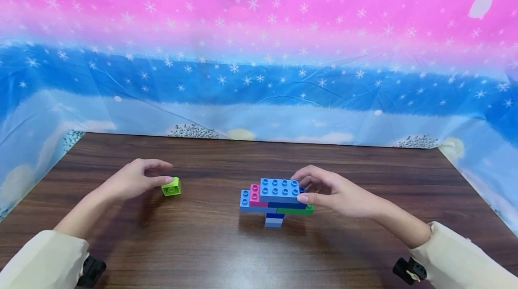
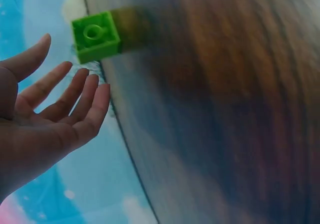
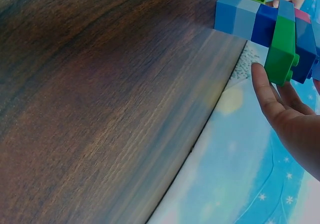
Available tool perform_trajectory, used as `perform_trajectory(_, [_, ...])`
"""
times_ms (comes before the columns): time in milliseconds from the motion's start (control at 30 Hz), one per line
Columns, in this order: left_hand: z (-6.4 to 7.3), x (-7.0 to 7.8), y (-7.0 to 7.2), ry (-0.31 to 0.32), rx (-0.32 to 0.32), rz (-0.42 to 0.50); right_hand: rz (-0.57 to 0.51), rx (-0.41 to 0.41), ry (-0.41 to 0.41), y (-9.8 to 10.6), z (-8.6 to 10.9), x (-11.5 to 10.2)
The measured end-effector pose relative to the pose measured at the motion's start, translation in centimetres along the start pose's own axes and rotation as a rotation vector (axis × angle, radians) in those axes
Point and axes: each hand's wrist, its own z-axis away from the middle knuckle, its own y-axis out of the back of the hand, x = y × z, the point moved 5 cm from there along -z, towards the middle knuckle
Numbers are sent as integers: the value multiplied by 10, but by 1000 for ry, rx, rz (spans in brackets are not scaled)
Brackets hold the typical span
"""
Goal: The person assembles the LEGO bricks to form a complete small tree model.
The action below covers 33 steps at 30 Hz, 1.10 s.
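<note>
A lime-green brick [image 1: 171,187] lies on its side on the table, its hollow underside turned towards me. Right beside it is my left hand [image 1: 135,180], thumb tip overlapping the brick's top in the head view. In the left wrist view a gap shows between this brick [image 2: 96,36] and the loosely spread fingers of my left hand [image 2: 60,104]. A built brick stack [image 1: 265,206] stands on a narrow blue column, with blue, pink and green bricks spread wider above. My right hand [image 1: 337,192] pinches the right end of its top light-blue brick [image 1: 279,191], thumb in front and fingers behind.
The dark wooden table [image 1: 194,244] ends at a pink and blue snowflake cloth [image 1: 259,77] that hangs behind it and along both sides. Black wrist devices [image 1: 92,271] sit at the cream sleeves [image 1: 44,260].
</note>
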Motion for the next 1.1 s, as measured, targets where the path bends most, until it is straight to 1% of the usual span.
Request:
perform_trajectory(67, [-1, -6, -2, 24, -22, 13, -4, -1, -1, 0, 0, 0])
perform_trajectory(133, [-2, -11, -4, 42, -45, 49, -7, -2, -1, 0, 0, 0])
perform_trajectory(233, [-3, -16, -7, 48, -77, 98, -8, -3, -1, 0, 0, 0])
perform_trajectory(333, [-3, -17, -9, 7, -105, 118, -11, -2, -1, 0, 0, 1])
perform_trajectory(467, [-3, -16, -13, -44, -126, 107, -15, -2, 1, 0, 0, 1])
perform_trajectory(633, [-3, -15, -15, -60, -117, 77, -15, -5, 1, 0, 0, 1])
perform_trajectory(767, [-3, -7, -14, -85, -102, 44, -19, -6, -2, 0, 0, 2])
perform_trajectory(867, [-2, 2, -13, -96, -74, 23, -18, -7, -2, 0, 0, 2])
perform_trajectory(933, [-2, 10, -12, -100, -49, 12, -18, -7, -3, 0, -1, 2])
perform_trajectory(1100, [-1, 39, -12, -133, 10, 16, -13, -3, -6, 0, -1, 2])
